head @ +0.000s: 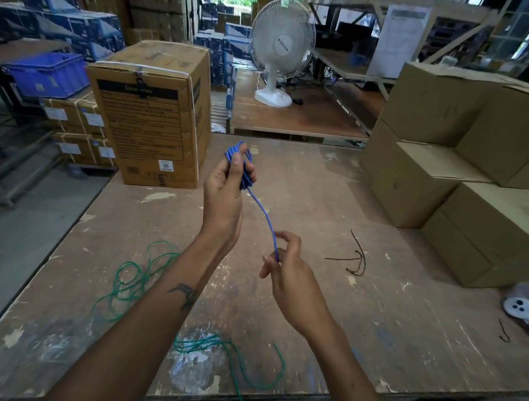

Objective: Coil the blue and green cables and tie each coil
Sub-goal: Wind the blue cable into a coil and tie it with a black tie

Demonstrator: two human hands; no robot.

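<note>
Blue cable (261,209): coiling nearly complete. The left hand (224,193) is raised over the counter (332,196), its grip clenched round a tight bundle of blue loops that show above and beside the fingers. From the underside of that grip one short tail runs down and to the right, ending in the right hand (287,276), which pinches the free end between fingertips — the other fingers spread loosely. By my reading only this last length is left to wind on; no slack trails on the counter.

Tying: not yet done. No tie is visible on the blue bundle. Black cable ties (355,259) lie loose on the counter, to the right of the right hand and clear of it; another thin black piece (504,331) lies further right, near a white object at the edge that I cannot identify.

Green cable (134,279): untouched. It sprawls in loose, irregular loops on the counter below and left of the left forearm, with a further stretch curling beneath the right forearm toward the near edge — no hand on it.

Assessment: roughly a third through. Outstanding — finish and tie blue, then coil and tie green.
</note>
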